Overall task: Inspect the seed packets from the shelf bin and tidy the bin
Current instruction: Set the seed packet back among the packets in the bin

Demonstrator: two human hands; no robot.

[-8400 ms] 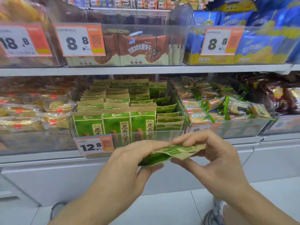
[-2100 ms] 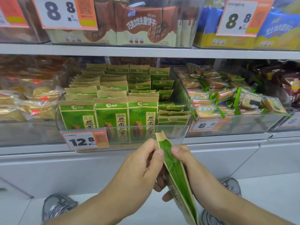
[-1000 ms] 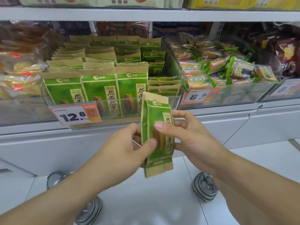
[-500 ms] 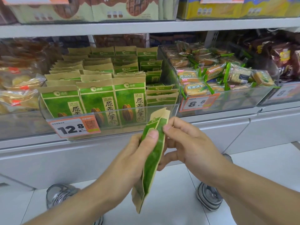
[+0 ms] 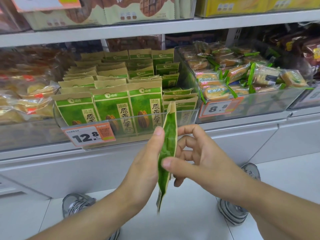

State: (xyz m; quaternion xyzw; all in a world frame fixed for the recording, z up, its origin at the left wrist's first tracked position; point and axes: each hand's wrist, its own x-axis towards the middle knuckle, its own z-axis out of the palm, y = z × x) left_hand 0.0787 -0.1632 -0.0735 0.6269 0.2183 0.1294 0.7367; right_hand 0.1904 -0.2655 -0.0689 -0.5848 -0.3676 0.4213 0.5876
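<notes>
**Green-and-kraft packet edge-on between both hands, mid-inspection**

Green side gusset faces me: the seed packet (image 5: 167, 149) stands upright, edge-on, in front of the clear shelf bin (image 5: 180, 113), not in it. My left hand (image 5: 145, 163) presses its thumb flat along the packet's left face. My right hand (image 5: 195, 161) pinches the other side, thumb across the lower front, fingers curled behind. Both hands hold the one packet; neither is free.

To do this step well, imo: keep the pinch light so the paper doesn't crease, turn it by rolling between thumbs rather than regripping, check top seal, bottom fold and both gussets. Then slot it upright, face forward, w/ the front row, where the right column of packets lies flat and needs standing up.

Writing I can read:
- bin packets (image 5: 110, 108): brand 洽洽 in the top band, 原香瓜子 down the front
- orange price tag (image 5: 89, 135): 12.8, QR code beside it; small print too fine
- neighbour bin's biscuit packs (image 5: 214, 91): 葱油饼干
- its tag (image 5: 220, 107): 8.8
</notes>
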